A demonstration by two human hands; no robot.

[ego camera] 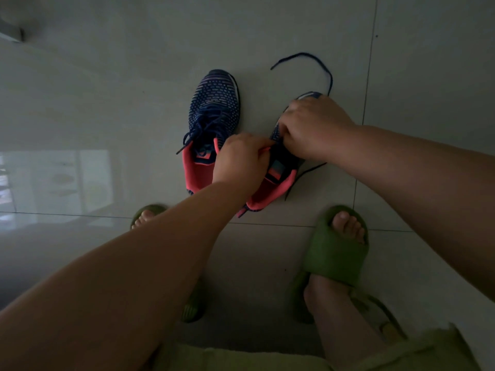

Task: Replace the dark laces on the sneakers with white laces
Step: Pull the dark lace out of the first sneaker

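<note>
Two sneakers stand side by side on the tiled floor (294,28), toes toward twelve o'clock. The left sneaker (214,103) is navy knit with a coral lining, and its dark lace (206,127) is threaded through the eyelets, the ends loose over the tongue with one tip trailing toward eight o'clock. The right sneaker (278,172) sits at three o'clock from the first, mostly covered by two hands. Its dark lace (316,62) is largely pulled free: one length loops out past the toe toward one o'clock, and another runs along the floor beside the heel toward five o'clock.

The left hand (241,162) has its fingers curled and pinched at the tongue area of the right sneaker; what exactly they grasp is hidden. The right hand (310,127) lies over the shoe's forefoot, fingers curled down into the lacing zone, seemingly pinching the lace, though the contact point cannot be seen.

At six o'clock, two feet wear two green slides (337,250), one partly hidden behind the left forearm.
</note>
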